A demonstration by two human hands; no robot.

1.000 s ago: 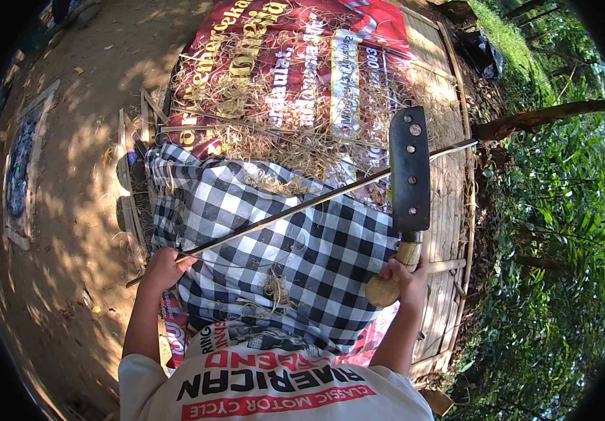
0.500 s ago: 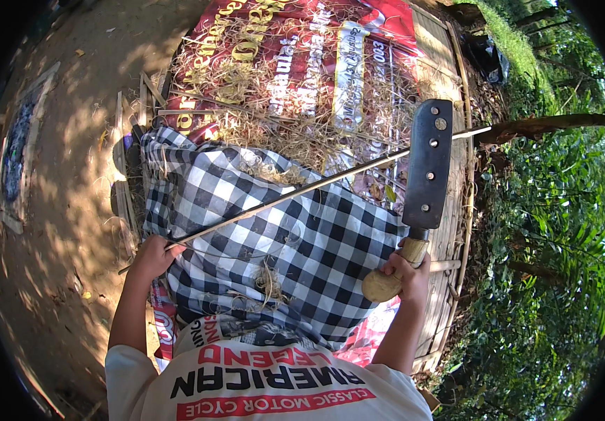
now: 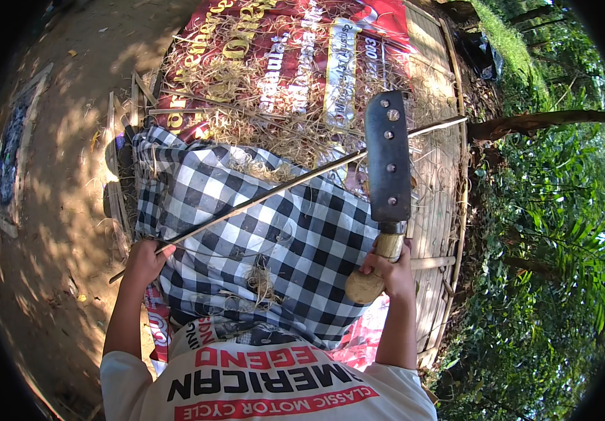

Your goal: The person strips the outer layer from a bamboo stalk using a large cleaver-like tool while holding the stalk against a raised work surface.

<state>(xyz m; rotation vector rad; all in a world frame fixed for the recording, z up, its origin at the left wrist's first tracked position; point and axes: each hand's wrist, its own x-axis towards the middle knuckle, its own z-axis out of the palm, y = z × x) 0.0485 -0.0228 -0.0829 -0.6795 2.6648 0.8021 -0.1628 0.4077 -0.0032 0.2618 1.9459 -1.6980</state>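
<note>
My left hand (image 3: 146, 262) is closed round the near end of a long, thin bamboo strip (image 3: 281, 188), which slants up to the right across my lap. My right hand (image 3: 391, 270) grips the pale wooden handle of a cleaver (image 3: 389, 165), its rounded knob showing below the fist. The dark, broad blade has several holes and points away from me. Part of the strip passes behind the blade. A black-and-white checked cloth (image 3: 246, 231) covers my legs, with a small tuft of shavings (image 3: 263, 283) lying on it.
Beyond the cloth, a red printed banner (image 3: 302, 63) is strewn with curly shavings (image 3: 239, 91). Slatted bamboo (image 3: 432, 203) runs along the right, with green plants past its edge. Loose sticks (image 3: 116, 175) lie at the left beside bare ground (image 3: 71, 210).
The cleaver and my right hand have moved left, so the blade now crosses the strip farther from its far end. My left hand has shifted slightly left and down with the strip.
</note>
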